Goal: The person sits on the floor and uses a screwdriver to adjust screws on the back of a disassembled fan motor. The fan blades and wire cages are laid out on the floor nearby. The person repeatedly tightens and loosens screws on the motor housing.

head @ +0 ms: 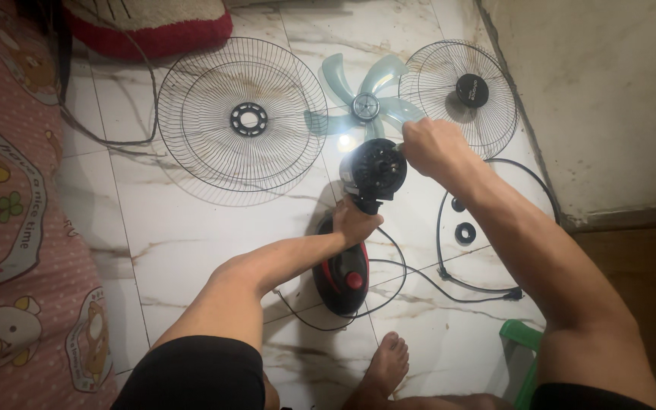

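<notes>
Both hands grip the fan motor head point(373, 168), left hand point(354, 224) wrapped round its neck, right hand point(428, 144) clasping its side; likely top-heavy, rigid, best held at neck.

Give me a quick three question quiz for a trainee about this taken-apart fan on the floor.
1. True or false: the fan blade is mounted on the motor.
2. Which hand grips the neck below the motor: A) left hand, B) right hand?
3. Fill in: the blade lies between two wire ____.

Key
1. False; it lies on the tile floor beyond the motor.
2. A; the right hand is at the motor's side.
3. Guards: the rear guard on the left, the front guard on the right.
</notes>
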